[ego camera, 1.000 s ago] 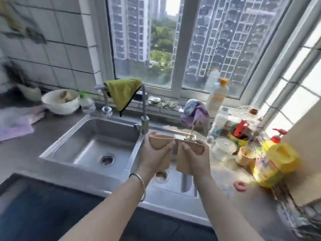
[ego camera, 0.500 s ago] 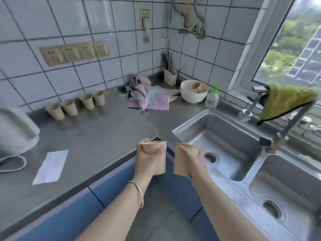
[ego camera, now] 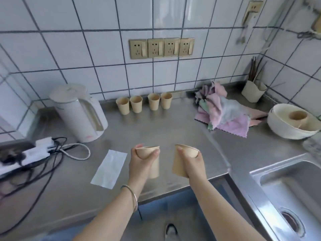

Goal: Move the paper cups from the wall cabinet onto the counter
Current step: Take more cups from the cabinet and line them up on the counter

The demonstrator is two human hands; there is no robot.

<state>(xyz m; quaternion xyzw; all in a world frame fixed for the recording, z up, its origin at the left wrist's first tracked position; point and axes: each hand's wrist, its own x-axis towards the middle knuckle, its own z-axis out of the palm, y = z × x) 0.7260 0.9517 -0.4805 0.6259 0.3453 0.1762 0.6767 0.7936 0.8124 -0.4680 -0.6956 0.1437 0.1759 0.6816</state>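
Two paper cups are gripped over the counter (ego camera: 173,129): your left hand (ego camera: 141,161) holds one cup (ego camera: 153,164), your right hand (ego camera: 193,162) the other cup (ego camera: 178,164).

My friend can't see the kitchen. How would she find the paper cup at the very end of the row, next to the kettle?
Find the four wall sockets on the tiled wall. Below them, four paper cups line the counter's back edge. Yours is the leftmost cup, the one nearest the white kettle.
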